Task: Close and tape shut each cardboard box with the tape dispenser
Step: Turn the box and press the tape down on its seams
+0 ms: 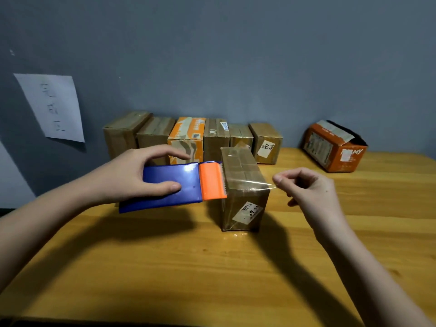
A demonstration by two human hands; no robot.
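Both hands worked over the table (165, 256): left hand (132, 178) clamped the tape dispenser (174, 185), right hand (306, 187) pinched tape (250, 182) across the box (243, 190).

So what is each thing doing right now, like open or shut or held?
Tape dispenser: held by the left hand, above the table.
Tape strip: pulled out over the front box, pinched by the right hand.
Front box: closed, upright on the table.
Row of boxes: closed, against the wall.
Orange box: on its side, flap open.
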